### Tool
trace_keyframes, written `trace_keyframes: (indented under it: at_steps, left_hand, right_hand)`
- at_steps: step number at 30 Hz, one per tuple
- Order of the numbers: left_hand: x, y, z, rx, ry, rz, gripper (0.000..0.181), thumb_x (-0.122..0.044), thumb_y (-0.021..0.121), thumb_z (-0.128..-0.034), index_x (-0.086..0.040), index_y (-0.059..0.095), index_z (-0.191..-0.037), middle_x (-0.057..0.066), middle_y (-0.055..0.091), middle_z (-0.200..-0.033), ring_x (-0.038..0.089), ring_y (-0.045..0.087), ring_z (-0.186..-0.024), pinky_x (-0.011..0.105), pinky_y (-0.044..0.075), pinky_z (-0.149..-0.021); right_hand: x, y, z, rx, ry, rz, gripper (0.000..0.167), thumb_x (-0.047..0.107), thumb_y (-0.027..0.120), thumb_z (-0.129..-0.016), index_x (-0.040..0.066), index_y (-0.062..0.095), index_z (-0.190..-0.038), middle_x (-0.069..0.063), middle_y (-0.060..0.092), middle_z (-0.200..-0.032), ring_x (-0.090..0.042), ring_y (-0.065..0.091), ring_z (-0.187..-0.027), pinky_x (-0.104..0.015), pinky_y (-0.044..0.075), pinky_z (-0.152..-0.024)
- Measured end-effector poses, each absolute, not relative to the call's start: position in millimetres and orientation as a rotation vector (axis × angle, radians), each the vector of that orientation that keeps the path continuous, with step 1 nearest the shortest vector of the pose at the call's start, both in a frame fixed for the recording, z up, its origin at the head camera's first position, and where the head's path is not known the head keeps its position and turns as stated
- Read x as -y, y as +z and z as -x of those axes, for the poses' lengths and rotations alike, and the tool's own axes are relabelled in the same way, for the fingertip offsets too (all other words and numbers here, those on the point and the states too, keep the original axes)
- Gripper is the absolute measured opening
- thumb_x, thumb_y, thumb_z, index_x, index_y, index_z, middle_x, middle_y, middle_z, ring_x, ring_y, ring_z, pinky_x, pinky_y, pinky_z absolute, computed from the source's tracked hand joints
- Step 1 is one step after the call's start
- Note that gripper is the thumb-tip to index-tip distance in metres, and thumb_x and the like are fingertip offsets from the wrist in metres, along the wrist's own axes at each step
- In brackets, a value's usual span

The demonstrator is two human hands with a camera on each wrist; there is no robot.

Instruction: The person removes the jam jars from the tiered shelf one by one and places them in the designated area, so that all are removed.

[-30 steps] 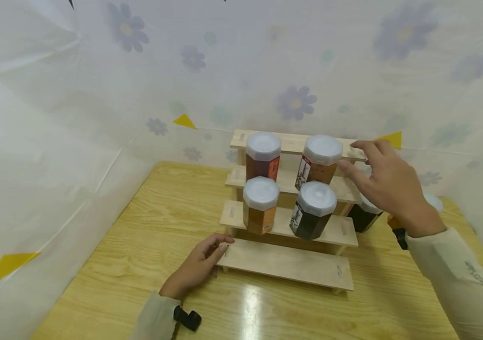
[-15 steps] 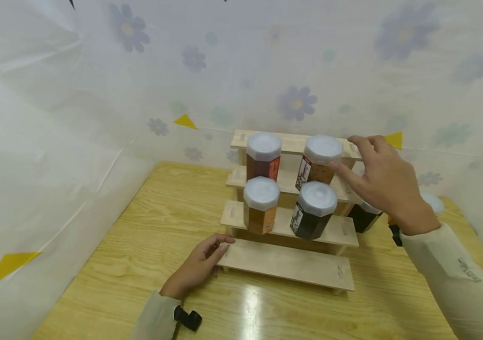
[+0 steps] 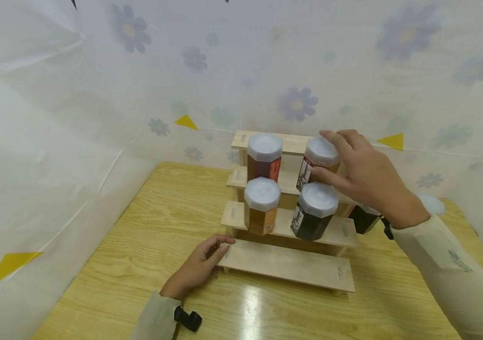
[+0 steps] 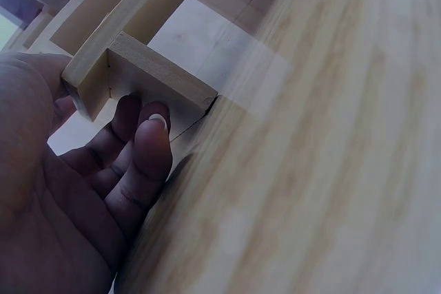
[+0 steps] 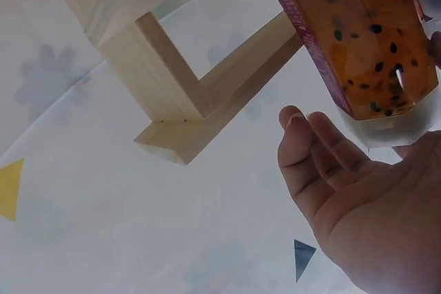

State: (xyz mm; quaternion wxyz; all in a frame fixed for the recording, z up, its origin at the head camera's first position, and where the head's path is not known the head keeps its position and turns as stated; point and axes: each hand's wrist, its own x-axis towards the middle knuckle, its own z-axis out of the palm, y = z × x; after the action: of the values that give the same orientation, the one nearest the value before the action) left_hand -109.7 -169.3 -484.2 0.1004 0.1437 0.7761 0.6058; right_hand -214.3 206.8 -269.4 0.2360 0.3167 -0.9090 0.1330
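Note:
A four-step wooden rack (image 3: 283,264) stands on the table, bearing four octagonal jars with whitish lids. My left hand (image 3: 199,265) grips the left end of its lowest board (image 4: 86,77), fingers curled beneath. My right hand (image 3: 370,177) is around the upper right amber jar (image 3: 304,175), thumb in front and fingers over and behind its lid. The right wrist view shows this jar (image 5: 372,39) with dark specks, and a gap between it and the loosely bent fingers of my hand (image 5: 379,204). Beside it is a red-brown jar (image 3: 262,169); lower are an orange jar (image 3: 259,220) and a dark jar (image 3: 312,225).
Right of the rack, a dark jar (image 3: 362,219) stands on the wooden table (image 3: 148,226), with another whitish lid (image 3: 431,204) partly hidden behind my right arm. A flower-patterned sheet (image 3: 241,61) with yellow triangles hangs behind and at the left.
My right hand has moved left from the rack's upper right end to the upper right jar and now covers part of it. My left hand and the jars on the rack have stayed put.

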Motion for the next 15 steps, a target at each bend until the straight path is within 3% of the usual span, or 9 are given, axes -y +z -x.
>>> trace_keyframes:
  at_steps: [5,11,15]
  left_hand:
    - [168.8,-484.4,108.8,-2.285,1.789,-0.424,0.028,-0.031,0.049,-0.1118,-0.019,0.06,-0.135,0.009,0.057,-0.115,0.018,0.057,-0.071,0.036,0.058,-0.056]
    - [169.6,-483.4,109.1,-2.294,1.785,-0.42,0.028,-0.031,0.049,-0.1117,-0.02,0.06,-0.135,0.007,0.058,-0.12,0.018,0.057,-0.07,0.036,0.058,-0.056]
    - [169.8,-483.7,109.9,-2.293,1.786,-0.414,0.027,-0.031,0.05,-0.1117,-0.02,0.06,-0.134,0.007,0.058,-0.117,0.019,0.057,-0.071,0.036,0.058,-0.056]
  right_hand:
    - [-197.8,-266.4,217.8,2.447,0.369,-0.986,0.07,0.034,0.08,-0.092,0.017,0.049,-0.153,-0.019,0.053,-0.139,-0.038,0.062,-0.101,-0.058,0.056,-0.071]
    - [-193.8,-262.3,224.8,2.372,0.396,-1.195,0.063,0.02,0.079,-0.093,0.018,0.054,-0.151,-0.016,0.05,-0.151,-0.04,0.049,-0.13,-0.062,0.047,-0.096]
    - [-192.0,-260.0,230.5,2.323,0.372,-1.269,0.059,0.016,0.079,-0.093,0.016,0.058,-0.147,-0.015,0.055,-0.145,-0.04,0.051,-0.123,-0.061,0.047,-0.095]
